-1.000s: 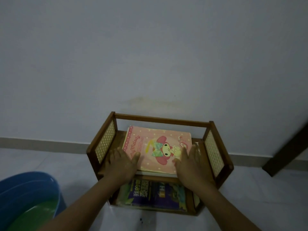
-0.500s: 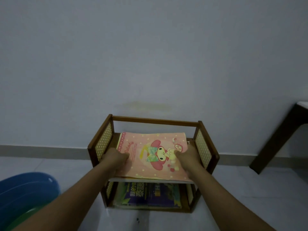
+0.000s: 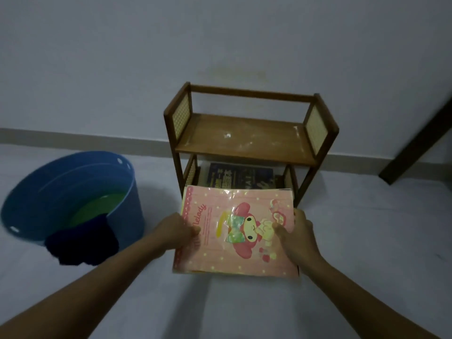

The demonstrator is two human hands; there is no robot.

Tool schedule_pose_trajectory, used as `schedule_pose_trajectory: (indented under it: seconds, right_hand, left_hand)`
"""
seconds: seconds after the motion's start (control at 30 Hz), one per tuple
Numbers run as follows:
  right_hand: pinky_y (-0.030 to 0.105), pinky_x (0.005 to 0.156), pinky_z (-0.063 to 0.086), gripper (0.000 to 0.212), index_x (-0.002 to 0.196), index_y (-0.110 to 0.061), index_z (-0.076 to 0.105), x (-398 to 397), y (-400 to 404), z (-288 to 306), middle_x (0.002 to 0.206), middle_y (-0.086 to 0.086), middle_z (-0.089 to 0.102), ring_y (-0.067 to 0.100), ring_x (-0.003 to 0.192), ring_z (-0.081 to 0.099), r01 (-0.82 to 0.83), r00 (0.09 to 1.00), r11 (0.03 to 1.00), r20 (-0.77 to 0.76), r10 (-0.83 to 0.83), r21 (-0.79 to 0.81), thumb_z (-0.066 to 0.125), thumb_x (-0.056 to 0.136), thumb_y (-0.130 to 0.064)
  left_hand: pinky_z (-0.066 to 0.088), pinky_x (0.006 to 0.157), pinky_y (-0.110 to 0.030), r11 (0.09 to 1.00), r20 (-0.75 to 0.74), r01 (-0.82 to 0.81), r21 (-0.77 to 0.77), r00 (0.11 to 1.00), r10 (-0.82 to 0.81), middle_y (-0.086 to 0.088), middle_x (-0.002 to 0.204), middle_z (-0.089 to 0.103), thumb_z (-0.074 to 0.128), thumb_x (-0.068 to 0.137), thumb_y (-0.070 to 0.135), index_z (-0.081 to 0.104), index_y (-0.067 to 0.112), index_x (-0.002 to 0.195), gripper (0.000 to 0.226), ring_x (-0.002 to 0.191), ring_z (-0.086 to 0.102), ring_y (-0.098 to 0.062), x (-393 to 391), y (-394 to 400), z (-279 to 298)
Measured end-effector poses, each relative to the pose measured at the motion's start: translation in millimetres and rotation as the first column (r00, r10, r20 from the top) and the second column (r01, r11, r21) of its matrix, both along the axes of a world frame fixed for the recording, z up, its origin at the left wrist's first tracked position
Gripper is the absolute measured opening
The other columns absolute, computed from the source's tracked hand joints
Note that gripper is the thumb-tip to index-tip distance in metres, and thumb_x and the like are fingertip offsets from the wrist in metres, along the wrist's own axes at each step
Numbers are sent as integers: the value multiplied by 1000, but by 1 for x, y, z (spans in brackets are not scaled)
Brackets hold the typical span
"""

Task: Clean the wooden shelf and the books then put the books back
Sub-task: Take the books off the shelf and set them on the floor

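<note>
**Pink books held clear of a dusty shelf**

The pink book [image 3: 237,231] is up in the air, flat and cover-up, in front of the shelf [image 3: 249,140] and over the floor [image 3: 367,241]. From here it looks like a thin stack rather than one volume: yellowish edges peek out under the near side, though I can't count them. The cover shines as if wrapped in plastic, so I'd guess it is slick to the touch. It seems light, and probably floppy too, being wide and thin; taking it by both short sides, as now, should stop it sagging or the lower ones sliding out.

The left hand [image 3: 173,234] pinches the left edge, thumb on top of the cover and fingers hidden below. The right hand [image 3: 297,234] does the same on the right edge, thumb lying across the picture. Both are closed firmly on the stack.

Behind it, the shelf's top board is bare, with pale dust streaks and a small white speck on it. A dark book [image 3: 241,178] lies flat on the lower level, partly hidden by the pink one.

To the left, a blue tub [image 3: 73,192] sits on the floor holding greenish water, with a dark cloth [image 3: 83,243] draped over its near rim. A dark table leg [image 3: 420,140] slants in at far right.
</note>
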State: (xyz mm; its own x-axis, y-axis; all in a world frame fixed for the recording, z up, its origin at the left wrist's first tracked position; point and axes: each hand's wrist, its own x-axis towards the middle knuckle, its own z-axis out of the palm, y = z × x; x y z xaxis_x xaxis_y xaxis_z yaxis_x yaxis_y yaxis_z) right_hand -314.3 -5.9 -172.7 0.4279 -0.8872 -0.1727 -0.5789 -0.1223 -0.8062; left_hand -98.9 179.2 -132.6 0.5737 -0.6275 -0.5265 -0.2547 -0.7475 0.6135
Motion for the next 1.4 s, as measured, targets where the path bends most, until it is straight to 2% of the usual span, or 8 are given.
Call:
schedule_pose_trajectory:
  seconds: [0.3, 0.53, 0.7, 0.8, 0.9, 1.07, 1.23, 1.4]
  right_hand:
    - [48, 84, 56, 39, 124, -18, 47, -1, 7, -109, 115, 12, 59, 29, 101, 61, -47, 973, 985, -217, 83, 166, 60, 90, -35]
    - [45, 85, 55, 38, 124, -19, 48, 6, -1, -148, 116, 11, 56, 25, 100, 59, -95, 936, 970, -311, 163, 223, 56, 91, -37]
    - [41, 98, 42, 49, 136, -16, 39, 21, -26, -115, 130, 11, 46, 27, 117, 49, -341, 794, 937, -556, 245, -75, 54, 93, -34]
    - [40, 97, 40, 48, 136, -14, 41, 57, -68, -86, 133, 16, 44, 32, 122, 44, -386, 895, 844, -373, 245, -372, 56, 91, -19]
    - [43, 90, 49, 53, 137, -11, 34, 96, -114, -87, 130, 21, 46, 38, 116, 48, -332, 911, 881, -356, 207, -338, 55, 89, -13]
    - [44, 91, 51, 29, 119, -3, 53, 123, -151, -103, 119, 20, 58, 35, 104, 57, -319, 792, 948, -553, 261, -9, 46, 95, -18]
    - [40, 81, 55, 43, 128, -11, 50, 129, -151, -121, 113, 12, 60, 28, 91, 59, -73, 967, 986, -230, 108, 153, 54, 88, -28]
    - [52, 89, 54, 18, 95, -12, 61, 132, -156, -132, 108, 14, 64, 34, 95, 62, 111, 994, 918, -46, -102, 381, 67, 83, -24]
  left_hand:
    - [48, 77, -19, 913, 22, 283, 295, 953, -302, -2, 101, 60, 47, 99, 33, 64, 10, 111, 31, 90, 59, -15, -8, 5, -95]
    - [54, 86, -27, 843, 28, 340, 417, 922, -386, 6, 85, 61, 47, 94, 49, 60, 25, 83, 29, 89, 63, -12, 27, -10, -146]
    - [52, 84, -29, 738, 184, 404, 540, 799, -572, -1, 96, 64, 48, 92, 51, 63, 17, 98, 37, 90, 62, -16, 50, -44, -124]
    - [50, 71, -30, 944, 525, 290, 158, 785, -329, -10, 93, 66, 52, 95, 34, 65, 10, 100, 27, 85, 65, -24, 65, -80, -105]
    - [53, 76, -37, 957, 502, 256, -135, 851, -157, -16, 105, 60, 54, 95, 27, 55, 3, 112, 29, 98, 63, -33, 70, -122, -102]
    - [44, 103, -50, 984, 213, -161, 81, 967, 141, -25, 141, 41, 71, 72, 45, 27, -5, 141, 96, 126, 46, -39, 100, -165, -142]
    - [46, 97, -45, 967, 85, -256, 7, 963, 254, -23, 125, 56, 63, 85, 24, 47, -7, 130, 57, 113, 56, -38, 98, -176, -145]
    - [50, 90, -40, 919, -134, -374, -128, 924, 357, -18, 110, 61, 58, 94, 24, 56, 1, 108, 27, 100, 59, -30, 94, -178, -138]
